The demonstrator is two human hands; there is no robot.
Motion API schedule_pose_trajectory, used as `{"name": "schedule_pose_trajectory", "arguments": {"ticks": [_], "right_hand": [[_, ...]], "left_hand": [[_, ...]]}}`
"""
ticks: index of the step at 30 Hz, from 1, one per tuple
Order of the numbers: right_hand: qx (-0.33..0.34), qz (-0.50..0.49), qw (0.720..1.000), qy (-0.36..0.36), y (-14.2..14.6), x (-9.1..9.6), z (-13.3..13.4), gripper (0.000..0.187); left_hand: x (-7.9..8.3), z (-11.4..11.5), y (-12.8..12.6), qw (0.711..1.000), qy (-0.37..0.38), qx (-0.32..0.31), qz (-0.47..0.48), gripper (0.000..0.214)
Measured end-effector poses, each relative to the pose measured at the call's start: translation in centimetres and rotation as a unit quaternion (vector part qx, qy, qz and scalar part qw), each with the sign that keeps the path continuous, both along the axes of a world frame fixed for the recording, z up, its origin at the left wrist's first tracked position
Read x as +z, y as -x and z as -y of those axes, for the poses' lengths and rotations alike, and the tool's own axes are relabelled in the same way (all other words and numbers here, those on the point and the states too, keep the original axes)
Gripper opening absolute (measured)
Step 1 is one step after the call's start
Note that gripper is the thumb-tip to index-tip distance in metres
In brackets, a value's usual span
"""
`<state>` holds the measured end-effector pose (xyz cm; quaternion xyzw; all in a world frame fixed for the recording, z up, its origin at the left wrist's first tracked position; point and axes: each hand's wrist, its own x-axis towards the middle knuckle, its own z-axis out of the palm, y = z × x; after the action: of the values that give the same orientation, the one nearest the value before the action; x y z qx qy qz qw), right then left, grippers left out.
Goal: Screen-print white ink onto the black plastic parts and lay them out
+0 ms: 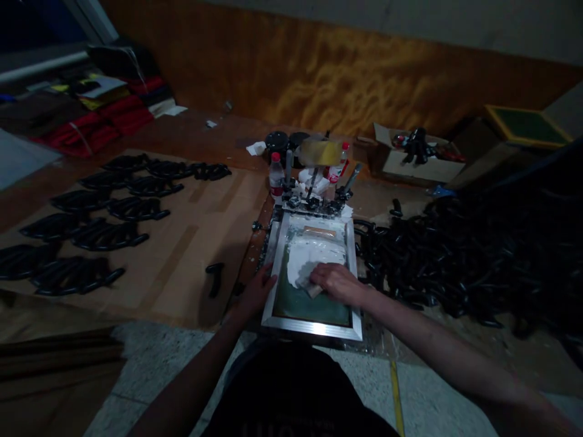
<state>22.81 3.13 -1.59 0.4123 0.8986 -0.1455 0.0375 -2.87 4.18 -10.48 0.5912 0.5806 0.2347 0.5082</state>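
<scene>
A screen-printing frame (314, 326) with aluminium rails lies in front of me, white ink (303, 258) spread over its greenish mesh. My right hand (337, 282) is closed on a small squeegee (314, 290), whose lower end shows under the fingers against the mesh. At the left rail, my left hand (260, 289) grips the frame's edge; some of its fingers are hidden. A flat brown strip (320, 231) lies across the far end of the mesh. Clamps (314, 203) stand at the frame's far side.
One black curved piece (214, 279) lies left of the frame on cardboard (182, 255). Rows of similar black pieces (109, 233) fan out farther left. A large heap of them (455, 261) covers the right side. Red-capped bottles (276, 176) and an open box (421, 164) stand behind.
</scene>
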Motion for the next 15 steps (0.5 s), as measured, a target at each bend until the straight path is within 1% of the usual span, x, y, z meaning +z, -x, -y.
{"name": "schedule_pose_trajectory", "arguments": {"ticks": [1, 2, 4, 5, 6, 8, 9, 11, 12, 15], "right_hand": [[-0.005, -0.009, 1.000, 0.003, -0.1, 0.1, 0.0, 0.016], [-0.027, -0.017, 0.999, -0.004, -0.1, 0.0, -0.1, 0.015], [-0.087, -0.032, 0.995, -0.041, 0.3, -0.7, -0.2, 0.014], [-0.106, -0.039, 0.992, -0.060, 0.5, -1.2, 0.0, 0.015], [-0.113, -0.048, 0.990, -0.075, 0.7, -1.8, 0.4, 0.017], [-0.092, -0.066, 0.990, -0.079, 0.8, -2.6, 1.5, 0.020], [-0.079, -0.072, 0.992, -0.073, 0.8, -2.8, 1.8, 0.020], [-0.079, -0.082, 0.991, -0.067, 0.9, -2.4, 1.6, 0.022], [-0.098, -0.086, 0.989, -0.070, 0.9, -1.8, 0.9, 0.025], [-0.204, -0.100, 0.969, -0.097, 0.8, 0.5, -3.3, 0.044]], "left_hand": [[0.1, 0.0, 0.0, 1.000, 0.000, 0.001, 0.001, 0.061], [0.3, 0.0, 0.0, 1.000, 0.000, 0.001, 0.001, 0.061], [0.8, 0.0, 0.0, 1.000, -0.003, 0.002, 0.001, 0.060], [0.9, 0.0, 0.0, 1.000, -0.006, 0.002, 0.002, 0.060], [1.0, 0.0, 0.0, 1.000, -0.008, 0.002, 0.003, 0.060], [1.1, 0.0, -0.1, 1.000, -0.014, 0.004, 0.007, 0.061], [1.2, 0.0, -0.1, 1.000, -0.017, 0.005, 0.011, 0.061], [1.5, 0.0, -0.1, 1.000, -0.017, 0.006, 0.019, 0.061], [1.8, 0.0, 0.0, 1.000, -0.014, 0.005, 0.021, 0.062], [3.7, -0.2, 0.3, 0.999, -0.014, 0.010, 0.031, 0.063]]}}
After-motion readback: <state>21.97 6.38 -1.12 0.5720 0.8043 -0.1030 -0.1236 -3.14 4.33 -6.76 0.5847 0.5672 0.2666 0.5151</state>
